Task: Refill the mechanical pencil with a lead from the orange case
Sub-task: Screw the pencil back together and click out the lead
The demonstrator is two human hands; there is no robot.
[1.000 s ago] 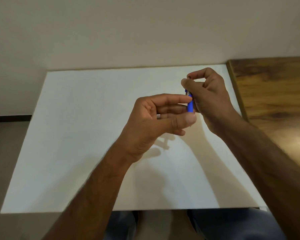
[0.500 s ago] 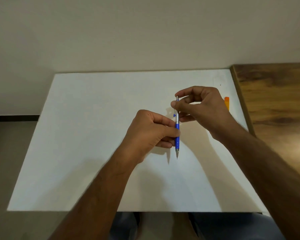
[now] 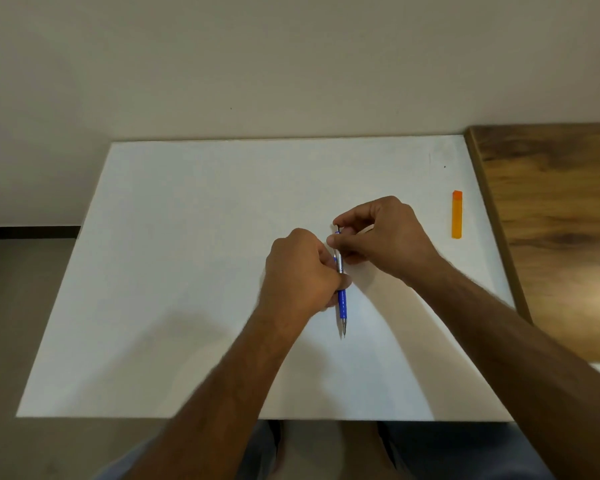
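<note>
The mechanical pencil (image 3: 341,299), blue at the grip and silver above, stands nearly upright with its tip down, close to the white table (image 3: 187,271). My left hand (image 3: 300,271) is closed around its middle. My right hand (image 3: 385,237) pinches the pencil's top end between thumb and fingers. The orange lead case (image 3: 457,214) lies flat near the table's right edge, apart from both hands. No lead is visible.
A wooden surface (image 3: 561,220) adjoins the white table on the right. A beige wall runs behind the table. The floor shows at the left, and my knees below the front edge.
Both hands came lower and nearer with the pencil, now held upright, tip down. The orange case, hidden a second ago behind the right hand, now lies in full view.
</note>
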